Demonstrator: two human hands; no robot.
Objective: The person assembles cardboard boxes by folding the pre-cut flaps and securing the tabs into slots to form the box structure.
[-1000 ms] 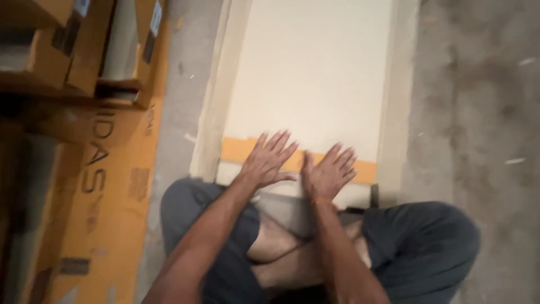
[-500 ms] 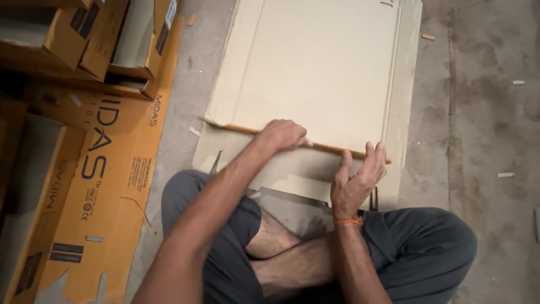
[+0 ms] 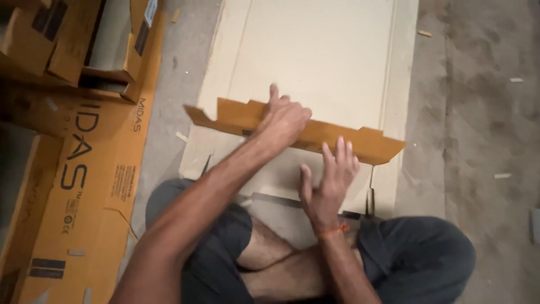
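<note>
The left hand (image 3: 286, 119) grips the raised brown flap (image 3: 349, 143) of the flat cardboard sheet (image 3: 315, 50) while the open right hand (image 3: 329, 177) presses just below; the fold looks half-made, other creases still flat.

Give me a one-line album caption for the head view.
Seated cross-legged on a concrete floor, a person's left hand and right hand fold up a flat cardboard sheet's brown flap.

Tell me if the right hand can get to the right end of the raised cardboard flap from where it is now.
Probably yes. The right hand rests open on the pale sheet just below the raised cardboard flap, fingers touching its lower edge; nothing lies between it and the right end.
</note>
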